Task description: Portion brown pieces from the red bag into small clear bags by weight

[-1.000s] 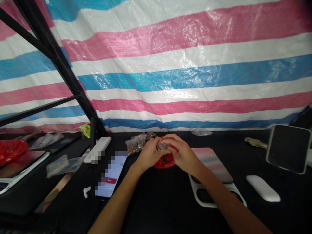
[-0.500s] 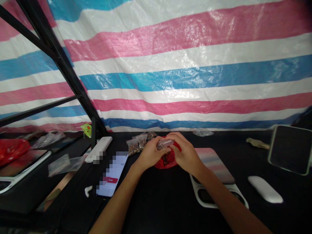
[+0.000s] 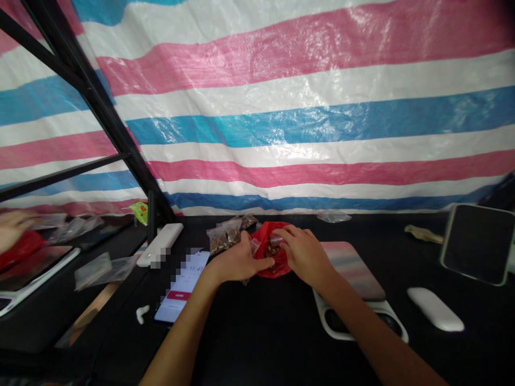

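The small clear plastic packet (image 3: 276,239) is best pinched firmly in the narrowly closed right hand (image 3: 306,253) at the mouth of the red plastic bag (image 3: 263,234), with the left hand (image 3: 237,264) steadying the bag, its grip unclear, so the dark contents (image 3: 272,251) are not spilled.

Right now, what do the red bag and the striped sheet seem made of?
The red bag looks like thin, glossy plastic, going by its crinkles and shine. The striped sheet seems a woven plastic tarpaulin: a fine weave shows, with shiny highlights.
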`<state>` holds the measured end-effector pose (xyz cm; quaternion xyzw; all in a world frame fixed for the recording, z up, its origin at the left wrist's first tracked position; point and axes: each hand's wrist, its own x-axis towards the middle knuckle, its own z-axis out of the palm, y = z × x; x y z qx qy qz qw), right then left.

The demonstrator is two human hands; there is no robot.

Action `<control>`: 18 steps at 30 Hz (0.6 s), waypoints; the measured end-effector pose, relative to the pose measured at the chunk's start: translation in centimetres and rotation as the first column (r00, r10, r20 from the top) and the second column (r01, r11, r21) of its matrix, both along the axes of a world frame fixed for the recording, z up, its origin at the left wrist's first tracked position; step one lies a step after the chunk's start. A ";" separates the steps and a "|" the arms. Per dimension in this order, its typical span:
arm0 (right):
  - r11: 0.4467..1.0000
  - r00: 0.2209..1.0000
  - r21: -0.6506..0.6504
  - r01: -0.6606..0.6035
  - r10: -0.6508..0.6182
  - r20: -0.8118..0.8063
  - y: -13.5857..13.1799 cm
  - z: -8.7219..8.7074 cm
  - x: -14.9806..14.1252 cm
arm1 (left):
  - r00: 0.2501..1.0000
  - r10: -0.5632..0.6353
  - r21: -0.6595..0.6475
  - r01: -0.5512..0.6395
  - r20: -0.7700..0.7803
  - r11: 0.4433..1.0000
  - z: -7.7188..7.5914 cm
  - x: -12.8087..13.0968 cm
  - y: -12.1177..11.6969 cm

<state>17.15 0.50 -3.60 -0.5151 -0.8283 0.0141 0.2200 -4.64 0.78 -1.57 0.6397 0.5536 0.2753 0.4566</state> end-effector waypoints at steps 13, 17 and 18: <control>0.994 0.998 -0.092 -0.064 0.062 -0.028 0.0 0.8 0.7 | 0.964 0.009 -0.124 0.026 0.267 0.992 0.6 -0.3 2.1; 0.989 0.998 -0.143 -0.036 0.028 -0.058 -0.7 1.5 0.2 | 0.952 0.166 -0.103 -0.144 0.258 0.984 -0.1 -0.7 2.7; 0.991 0.999 -0.134 -0.022 0.017 -0.040 -0.8 1.6 0.1 | 0.956 0.176 -0.106 -0.155 0.233 0.982 -0.2 -0.7 2.7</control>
